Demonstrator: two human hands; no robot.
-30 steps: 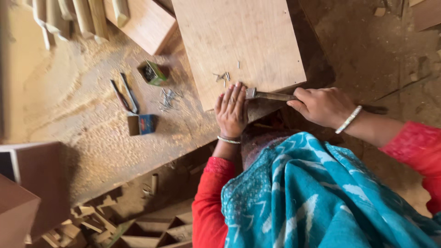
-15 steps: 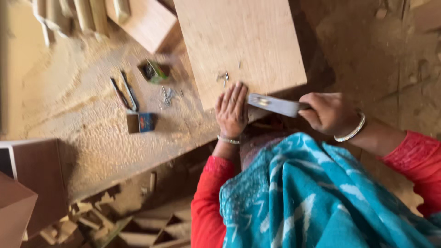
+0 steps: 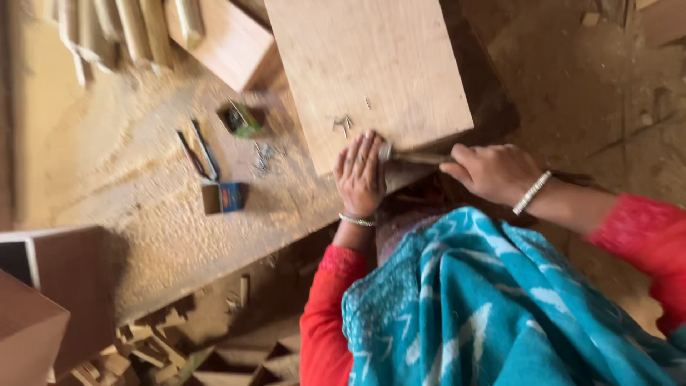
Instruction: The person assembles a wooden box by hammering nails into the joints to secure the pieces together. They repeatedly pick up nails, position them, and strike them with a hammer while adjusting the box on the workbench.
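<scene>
1. R hand (image 3: pixel 493 171) is wrapped round the handle of a hammer (image 3: pixel 414 155); the head is now down at the near edge of the wooden board (image 3: pixel 371 71), right by the L fingertips. Half a sec ago the hammer was lifted off the board w/ its face showing, so a blow looks to have just landed.
2. L hand (image 3: pixel 361 175) lies flat, fingers together & extended, pressing on the board's near edge; not gripping anything I can see. It hasn't shifted between frames, so it's steadying the work. Can't tell if a nail sits under the fingertips.
3. Just beyond the L fingers: a few loose nails (image 3: pixel 343 124) on the board, same spot as before.
4. Further to the L of that hand, on the dusty bench (image 3: pixel 143 214): a scatter of more nails (image 3: pixel 263 156), a small green box (image 3: pixel 241 119), pliers (image 3: pixel 198 154), a small blue box (image 3: pixel 227 196).
5. Far side: wood strips (image 3: pixel 121 28) & another block (image 3: pixel 221 43).
</scene>
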